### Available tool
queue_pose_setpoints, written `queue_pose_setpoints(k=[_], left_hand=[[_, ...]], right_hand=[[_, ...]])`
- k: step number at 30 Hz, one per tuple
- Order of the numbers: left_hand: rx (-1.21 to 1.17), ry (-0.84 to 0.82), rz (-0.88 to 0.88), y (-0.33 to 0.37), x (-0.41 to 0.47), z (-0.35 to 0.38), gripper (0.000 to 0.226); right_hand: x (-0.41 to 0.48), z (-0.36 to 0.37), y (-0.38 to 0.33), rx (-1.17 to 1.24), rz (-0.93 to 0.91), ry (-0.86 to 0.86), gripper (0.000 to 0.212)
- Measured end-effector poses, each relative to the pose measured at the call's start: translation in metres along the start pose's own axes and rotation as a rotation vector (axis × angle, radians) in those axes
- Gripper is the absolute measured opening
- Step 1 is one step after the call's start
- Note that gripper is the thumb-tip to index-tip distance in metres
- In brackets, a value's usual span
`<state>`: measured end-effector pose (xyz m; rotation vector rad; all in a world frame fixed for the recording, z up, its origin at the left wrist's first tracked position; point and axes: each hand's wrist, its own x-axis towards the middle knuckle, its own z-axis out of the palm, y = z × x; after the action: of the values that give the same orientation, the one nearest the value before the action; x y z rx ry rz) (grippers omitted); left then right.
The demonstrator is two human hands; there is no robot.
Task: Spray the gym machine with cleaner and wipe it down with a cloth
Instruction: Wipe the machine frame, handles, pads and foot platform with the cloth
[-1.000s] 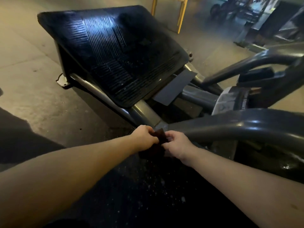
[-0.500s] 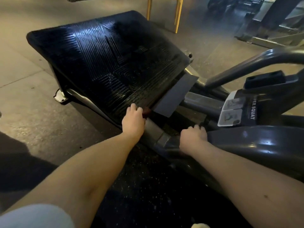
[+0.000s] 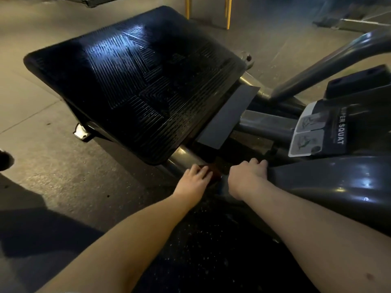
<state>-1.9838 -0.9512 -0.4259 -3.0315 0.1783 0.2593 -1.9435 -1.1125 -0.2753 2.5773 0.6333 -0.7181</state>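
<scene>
Machine: the gym machine [image 3: 264,127] fills the upper and right of the head view; a label [image 3: 340,132] on its dark column reads "SQUAT", preceded by partly hidden letters.
Footplate: the black ribbed footplate [image 3: 137,81] is tilted, with its near corner over a bare steel tube [image 3: 184,158].
Cloth: the cloth [image 3: 214,176] is dark reddish and lies on the steel tube just below the footplate's near corner, between the two hands (only a small patch shows past the fingers).
Left hand: the left hand [image 3: 193,181] lies palm down on the cloth, its fingers [image 3: 202,170] laid forward and close together, pressing the cloth to the tube.
Right hand: the right hand [image 3: 246,176] rests on the near end of the grey frame arm [image 3: 338,182], with its fingers [image 3: 259,162] curled over the arm's edge; the fingertips are hidden.
Spacing: the hands are near each other but apart.
Surroundings: a grey flat plate [image 3: 228,115] sits beside the footplate; pale concrete floor [image 3: 42,102] lies to the left, and a dark speckled mat [image 3: 211,250] lies under the forearms.
</scene>
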Motion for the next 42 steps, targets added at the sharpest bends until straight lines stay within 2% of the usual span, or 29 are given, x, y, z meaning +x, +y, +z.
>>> queue_pose_setpoints(k=[2, 6, 8, 12, 16, 21, 24, 26, 29, 33, 36, 39, 42], left_hand=[[0.017, 0.004, -0.048, -0.017, 0.006, -0.009, 0.072], [0.000, 0.105, -0.321, -0.054, 0.024, -0.024, 0.053], [-0.022, 0.114, -0.356, -0.057, 0.030, -0.024, 0.050], [-0.048, 0.049, -0.231, -0.033, 0.020, -0.020, 0.066], [-0.197, -0.147, -0.048, 0.021, -0.006, -0.002, 0.086], [0.005, -0.104, 0.067, 0.008, -0.001, 0.001, 0.084], [-0.036, -0.078, -0.017, 0.003, 0.022, -0.014, 0.074], [-0.107, -0.066, -0.104, 0.009, 0.039, -0.018, 0.078], [-0.138, -0.078, -0.045, 0.021, 0.051, -0.011, 0.076], [-0.225, -0.047, -0.043, 0.023, 0.019, 0.002, 0.080], [-0.280, -0.117, -0.044, 0.021, -0.010, 0.009, 0.084], [-0.179, -0.154, -0.038, 0.026, -0.013, 0.008, 0.091], [-0.016, -0.133, -0.006, 0.025, 0.018, -0.010, 0.087]], right_hand=[[0.000, -0.002, 0.004, 0.028, -0.010, 0.014, 0.046], [0.000, 0.001, 0.010, 0.062, -0.027, 0.030, 0.046], [0.002, 0.003, 0.009, 0.060, -0.020, 0.028, 0.046], [0.003, 0.004, 0.007, 0.049, -0.006, 0.019, 0.050], [0.008, 0.004, 0.006, 0.045, 0.007, 0.020, 0.053], [0.012, 0.004, 0.004, 0.030, 0.030, 0.013, 0.054], [0.014, 0.003, 0.002, 0.044, 0.047, 0.013, 0.054], [0.016, 0.005, 0.001, 0.046, 0.059, 0.017, 0.055], [0.019, 0.007, 0.000, 0.037, 0.061, 0.027, 0.059], [0.018, 0.008, 0.003, 0.033, 0.054, 0.033, 0.059], [0.017, 0.004, 0.006, 0.046, 0.031, 0.025, 0.055], [0.019, 0.000, 0.005, 0.059, 0.032, 0.013, 0.054], [0.024, -0.002, 0.003, 0.053, 0.039, -0.014, 0.057]])
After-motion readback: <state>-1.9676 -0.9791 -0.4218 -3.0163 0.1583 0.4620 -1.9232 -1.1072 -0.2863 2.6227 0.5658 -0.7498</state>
